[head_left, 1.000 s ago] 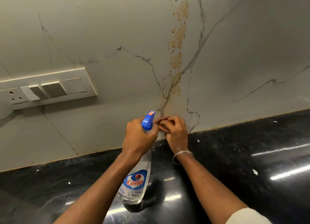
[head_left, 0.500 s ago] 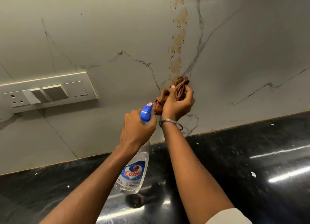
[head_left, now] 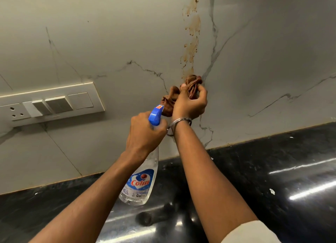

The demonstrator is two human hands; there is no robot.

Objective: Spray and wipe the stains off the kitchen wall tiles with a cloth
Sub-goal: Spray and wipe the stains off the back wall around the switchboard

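Note:
A streak of brown stains runs down the pale marble-look wall tiles. My right hand grips a bunched brown cloth and presses it against the wall at the streak's lower end. My left hand holds a clear spray bottle with a blue nozzle and a blue label, tilted, just left of the right wrist. The bottle's trigger is hidden by my fingers.
A white switch and socket panel is fixed to the wall at the left. Below the tiles runs a glossy black stone counter with small white specks. A metal bangle circles my right wrist.
My right hand has risen from near the counter edge up the wall with the cloth, reaching the bottom of the stain streak. My left hand with the bottle has lifted slightly.

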